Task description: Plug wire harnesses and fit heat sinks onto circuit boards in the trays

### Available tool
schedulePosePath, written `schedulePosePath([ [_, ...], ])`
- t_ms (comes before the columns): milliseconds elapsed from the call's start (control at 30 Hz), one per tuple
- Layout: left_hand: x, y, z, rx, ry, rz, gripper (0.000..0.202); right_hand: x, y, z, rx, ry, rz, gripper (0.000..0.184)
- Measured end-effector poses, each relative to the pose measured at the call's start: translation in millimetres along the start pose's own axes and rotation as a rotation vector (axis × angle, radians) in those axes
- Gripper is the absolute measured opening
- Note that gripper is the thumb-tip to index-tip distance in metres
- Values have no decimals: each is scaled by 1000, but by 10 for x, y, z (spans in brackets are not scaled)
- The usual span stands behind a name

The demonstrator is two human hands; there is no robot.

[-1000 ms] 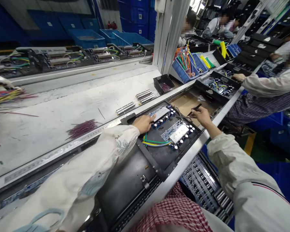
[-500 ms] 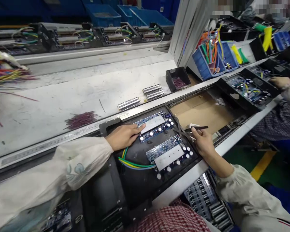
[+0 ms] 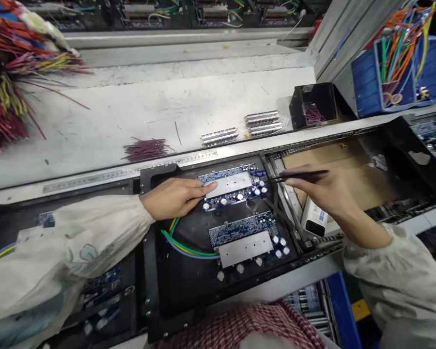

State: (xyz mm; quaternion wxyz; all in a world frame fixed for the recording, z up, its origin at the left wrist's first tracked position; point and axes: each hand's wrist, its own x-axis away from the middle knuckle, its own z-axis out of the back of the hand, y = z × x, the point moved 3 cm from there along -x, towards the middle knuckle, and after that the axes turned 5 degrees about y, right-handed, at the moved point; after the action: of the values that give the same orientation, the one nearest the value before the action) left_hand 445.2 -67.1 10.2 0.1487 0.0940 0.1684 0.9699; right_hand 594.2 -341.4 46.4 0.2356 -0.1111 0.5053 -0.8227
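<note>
My left hand (image 3: 172, 198) presses the left end of the upper blue circuit board (image 3: 214, 202), its fingertips on the board's flat metal plate. In my right hand (image 3: 327, 189) is a pair of black tweezers (image 3: 305, 174). Their tips reach the board's right end, beside a small dark purple part (image 3: 261, 173). A second circuit board (image 3: 240, 225) with a similar metal plate lies below the first. Both are in a black tray (image 3: 185, 286). Green, yellow and blue wires (image 3: 189, 251) run to the lower board's left end.
Purple wire pieces (image 3: 146, 150) lie behind the tray, left of metal strips (image 3: 220, 137). A black bin (image 3: 312, 106) holds more purple pieces. A white block (image 3: 315, 218) sits under my right forearm. A wire bundle (image 3: 32, 58) hangs left; blue bins (image 3: 366, 82) stand right.
My right hand has moved the tweezers from beside the tray to the upper board's right end. My left hand stays on that board. The camera view has shifted downward.
</note>
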Motion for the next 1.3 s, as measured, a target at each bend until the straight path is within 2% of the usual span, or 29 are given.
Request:
schedulePosePath([
  [67, 4, 40, -7, -62, 22, 39, 49, -185, -20, -119, 123, -106, 96, 19],
  [167, 24, 88, -30, -129, 71, 88, 49, -322, 61, -255, 120, -105, 131, 16],
  [267, 45, 112, -49, -129, 148, 74, 49, -335, 147, -318, 81, -125, 113, 16],
  [400, 64, 110, -61, -137, 200, 44, 49, -315, 230, -344, 30, -118, 109, 15],
  [533, 78, 113, -72, -143, 208, 35, 50, -312, 316, -384, -41, -137, 124, 13],
  [700, 83, 118, -81, -142, 210, 31, 52, -319, 358, -361, -23, -144, 129, 13],
  [933, 81, 120, -67, -150, 254, -14, 51, -322, 320, -400, -31, -206, 120, 14],
  [1133, 81, 130, -58, -157, 270, -24, 50, -323, 267, -420, -47, -198, 110, 14],
  [1300, 84, 130, -64, -173, 257, -31, 52, -355, 233, -435, 32, -223, 34, 14],
])
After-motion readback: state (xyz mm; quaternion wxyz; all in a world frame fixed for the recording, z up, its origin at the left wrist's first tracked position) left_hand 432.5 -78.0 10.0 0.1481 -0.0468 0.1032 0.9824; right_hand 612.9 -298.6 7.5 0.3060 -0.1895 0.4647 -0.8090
